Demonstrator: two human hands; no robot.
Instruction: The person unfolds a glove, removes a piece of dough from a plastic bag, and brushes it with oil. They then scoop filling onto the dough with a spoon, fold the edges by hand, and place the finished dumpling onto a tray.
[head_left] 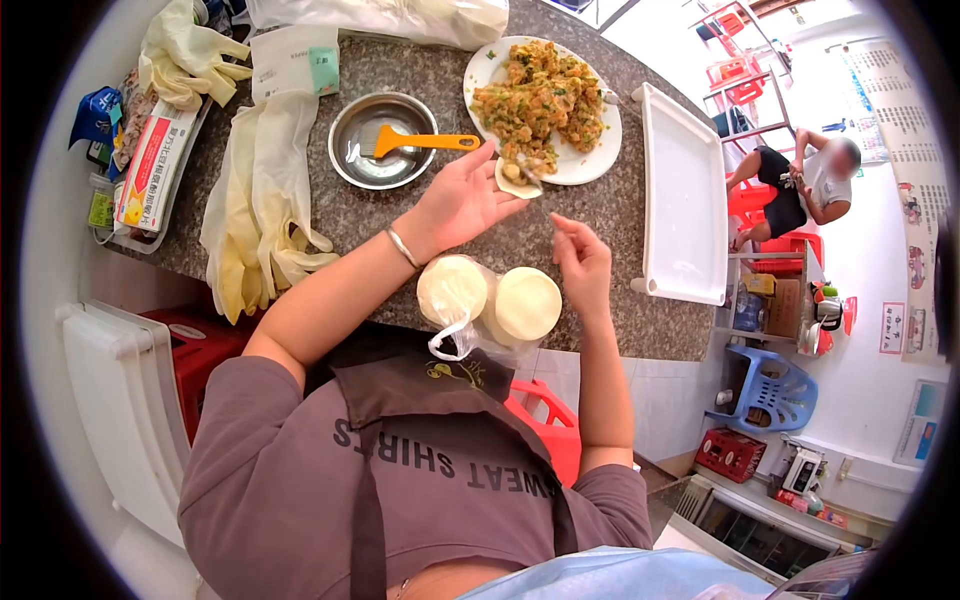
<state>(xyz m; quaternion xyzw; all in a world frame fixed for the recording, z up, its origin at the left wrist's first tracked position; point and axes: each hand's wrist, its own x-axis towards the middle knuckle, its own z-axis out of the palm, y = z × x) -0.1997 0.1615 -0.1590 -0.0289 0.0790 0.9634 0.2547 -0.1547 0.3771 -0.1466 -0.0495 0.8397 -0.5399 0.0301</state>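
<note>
My left hand (462,200) is palm up, fingers extended, with a round dumpling wrapper (508,186) held on its fingertips. A small lump of filling sits on the wrapper, at the edge of the plate (485,70) of chopped, green-flecked filling (545,100). A thin metal utensil (532,176) touches that lump. My right hand (582,262) is closed just beyond the utensil's near end, apparently gripping its handle, which is hard to make out. Between my forearms stand two stacks of wrappers (528,303) in a clear plastic bag (484,325).
Left of the plate, a steel bowl (345,170) carries an orange-handled brush (425,141). Pale gloves (265,200) and boxes (160,165) lie farther left. A white tray (685,200) stands along the right edge. Beyond it, another person (800,185) sits near red stools.
</note>
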